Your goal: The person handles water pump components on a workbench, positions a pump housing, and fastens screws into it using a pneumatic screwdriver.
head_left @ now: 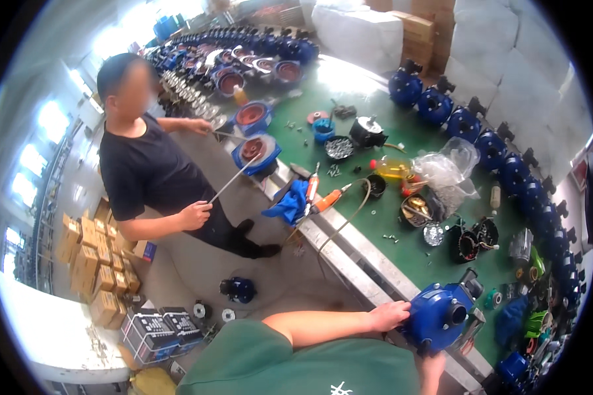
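A blue pump (pixel 438 316) with a round body and a short dark central port sits at the bench's near edge, at lower right. My left hand (pixel 390 316) grips its left side, fingers curled against the casing. Under its lower edge is my right hand (pixel 431 363), closed on the casing with its fingertips hidden. A dark fitting (pixel 470 283) sticks out from the pump's far side. To the right of it, a small teal round part (pixel 493 298) lies on the bench.
Across the bench corner a co-worker (pixel 161 158) holds two metal rods at an open blue pump housing (pixel 254 153). Orange power tools (pixel 328 200), a yellow bottle (pixel 394 168) and bowls of screws (pixel 339 147) lie on the green bench (pixel 375 227). Blue pumps (pixel 491 148) line the far right edge.
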